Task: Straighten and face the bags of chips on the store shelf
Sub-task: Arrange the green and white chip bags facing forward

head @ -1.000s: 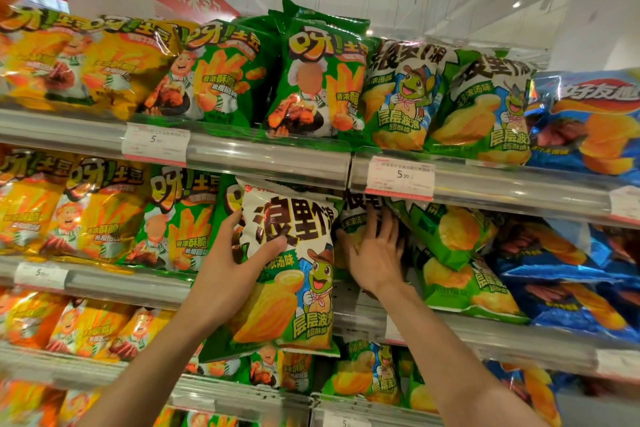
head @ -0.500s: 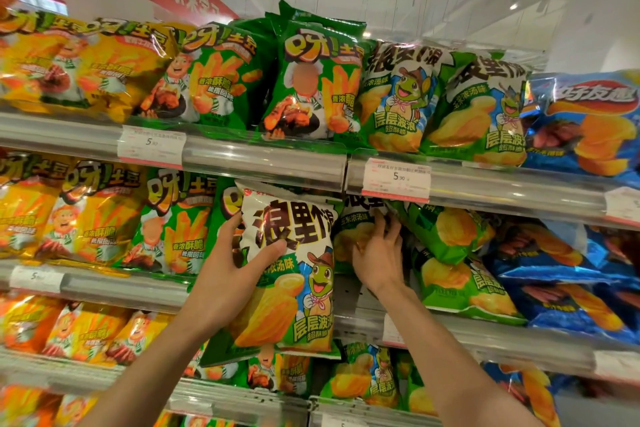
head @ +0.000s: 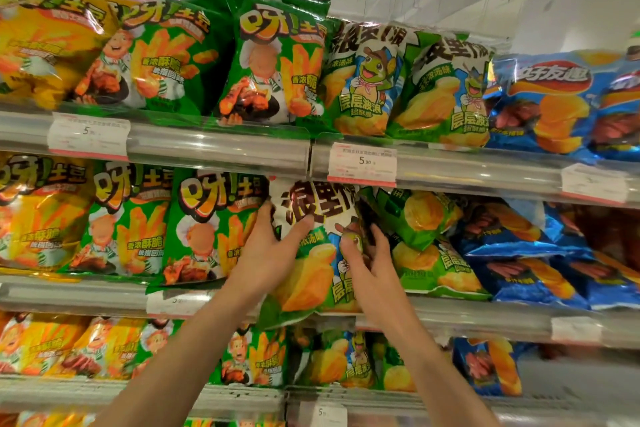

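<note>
Middle metal store shelf (head: 485, 314) carries leaning chip rows. Green-and-white glossy frog-print chip bag (head: 311, 274) stands at its front edge, upright to face out. Left hand (head: 268, 260) and right hand (head: 372, 270) grip its 2 sides, fingers wrapped.

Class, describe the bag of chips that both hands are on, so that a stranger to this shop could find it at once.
Find the middle shelf, under the 5.90 price tag. There the left hand and right hand hold the frog bag upright. Unlike the fries bag to its left and the slumped green bags to its right, its top is white with bold dark lettering.
</note>
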Available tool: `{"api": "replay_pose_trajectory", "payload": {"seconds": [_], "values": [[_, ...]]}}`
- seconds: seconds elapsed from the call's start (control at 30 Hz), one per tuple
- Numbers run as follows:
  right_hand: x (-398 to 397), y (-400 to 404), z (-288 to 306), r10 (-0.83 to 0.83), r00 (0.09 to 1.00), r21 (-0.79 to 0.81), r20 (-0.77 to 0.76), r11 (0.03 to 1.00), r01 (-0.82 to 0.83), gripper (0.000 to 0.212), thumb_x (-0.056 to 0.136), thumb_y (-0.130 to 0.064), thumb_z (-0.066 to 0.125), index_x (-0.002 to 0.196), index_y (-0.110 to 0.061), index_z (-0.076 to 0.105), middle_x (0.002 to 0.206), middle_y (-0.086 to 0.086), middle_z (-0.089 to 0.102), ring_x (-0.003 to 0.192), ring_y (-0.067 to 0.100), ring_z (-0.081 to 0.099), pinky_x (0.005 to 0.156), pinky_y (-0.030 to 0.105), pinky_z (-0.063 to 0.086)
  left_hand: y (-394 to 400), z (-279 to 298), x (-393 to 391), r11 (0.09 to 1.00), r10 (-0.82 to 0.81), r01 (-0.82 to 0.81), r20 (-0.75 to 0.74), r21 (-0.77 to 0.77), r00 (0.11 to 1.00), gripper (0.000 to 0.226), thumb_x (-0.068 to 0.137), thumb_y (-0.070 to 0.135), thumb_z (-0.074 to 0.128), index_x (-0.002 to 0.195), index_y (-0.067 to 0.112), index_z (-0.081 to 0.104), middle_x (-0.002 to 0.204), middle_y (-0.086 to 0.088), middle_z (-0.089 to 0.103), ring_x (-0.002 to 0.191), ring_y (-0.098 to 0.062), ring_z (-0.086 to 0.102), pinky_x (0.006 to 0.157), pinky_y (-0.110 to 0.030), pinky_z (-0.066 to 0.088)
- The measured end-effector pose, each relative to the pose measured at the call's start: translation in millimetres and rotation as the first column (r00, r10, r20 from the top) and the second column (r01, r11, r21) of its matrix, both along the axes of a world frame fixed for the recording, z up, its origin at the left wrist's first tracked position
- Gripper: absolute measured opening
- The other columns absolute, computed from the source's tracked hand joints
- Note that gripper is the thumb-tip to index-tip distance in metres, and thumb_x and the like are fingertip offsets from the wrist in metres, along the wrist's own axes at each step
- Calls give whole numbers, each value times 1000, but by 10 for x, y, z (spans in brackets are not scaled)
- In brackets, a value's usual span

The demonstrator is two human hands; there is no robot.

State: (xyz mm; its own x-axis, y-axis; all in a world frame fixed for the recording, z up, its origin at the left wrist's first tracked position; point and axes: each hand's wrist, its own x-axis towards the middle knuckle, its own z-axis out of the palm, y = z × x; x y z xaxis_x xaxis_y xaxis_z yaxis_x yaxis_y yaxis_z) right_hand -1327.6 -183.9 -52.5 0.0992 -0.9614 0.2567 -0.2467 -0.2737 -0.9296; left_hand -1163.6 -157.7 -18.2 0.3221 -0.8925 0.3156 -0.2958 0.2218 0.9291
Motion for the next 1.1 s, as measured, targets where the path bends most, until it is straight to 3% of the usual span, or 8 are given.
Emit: {"api": "replay_pose_trajectory", "payload": {"seconds": [0.17,0.37,0.47,0.57,0.73,0.8,0.93,1.1], "values": [[39,-346,94,-97,993,-74,61,992,101,62,100,-39,54,154,-24,26,140,-2,54,125,13,56,105,33,47,-303,-12,-70,999,-35,35,-1,5,999,81,93,53,59,158,28,15,147,11,42,137,-12,39,106,-24,31],[102,-322,-78,-104,992,-85,70,990,109,58,104,-39,44,156,-25,21,150,-4,42,135,10,43,111,25,36,-125,-436,-64,994,-90,99,168,-47,982,75,96,46,57,157,38,14,145,29,34,129,12,29,103,-11,28],[116,-340,-136,-112,991,-97,72,988,119,60,103,-44,42,156,-27,19,152,-4,40,136,10,43,115,34,37,-206,-464,-16,992,-83,99,194,-75,978,71,97,49,56,156,39,18,153,22,36,140,3,30,117,-30,31],[112,-347,-140,-111,993,-87,46,990,115,61,102,-49,42,155,-33,18,151,-4,42,136,13,46,112,42,43,-258,-466,26,992,-107,119,187,-50,976,71,95,57,54,155,44,17,153,20,38,141,-2,37,115,-40,38],[49,-272,-126,-103,994,-76,-25,992,101,62,101,-50,43,156,-33,18,151,-6,44,136,13,46,113,41,40,-222,-555,29,991,-135,137,198,5,971,68,99,50,49,156,42,14,139,28,42,111,22,45,83,5,35],[24,-226,-111,-87,995,-63,-43,994,84,64,101,-50,43,157,-34,17,150,-8,46,134,12,47,113,39,40,-225,-543,38,989,-146,149,216,5,965,69,99,51,48,157,39,14,144,23,43,119,12,47,91,-2,39],[-27,-107,-40,-45,999,-24,-22,999,45,69,100,-39,54,158,-30,17,141,-13,51,124,5,51,109,29,41,-216,-536,115,989,-145,149,246,3,958,74,93,62,49,156,40,17,152,13,43,136,-8,46,111,-40,43],[-221,89,-143,44,997,-18,-61,999,-45,65,95,-40,62,152,-35,32,136,-24,55,126,-3,52,110,34,44,5,-576,166,995,-48,71,271,-74,961,65,95,48,59,152,37,31,150,13,45,134,-6,47,109,-37,44]]}}
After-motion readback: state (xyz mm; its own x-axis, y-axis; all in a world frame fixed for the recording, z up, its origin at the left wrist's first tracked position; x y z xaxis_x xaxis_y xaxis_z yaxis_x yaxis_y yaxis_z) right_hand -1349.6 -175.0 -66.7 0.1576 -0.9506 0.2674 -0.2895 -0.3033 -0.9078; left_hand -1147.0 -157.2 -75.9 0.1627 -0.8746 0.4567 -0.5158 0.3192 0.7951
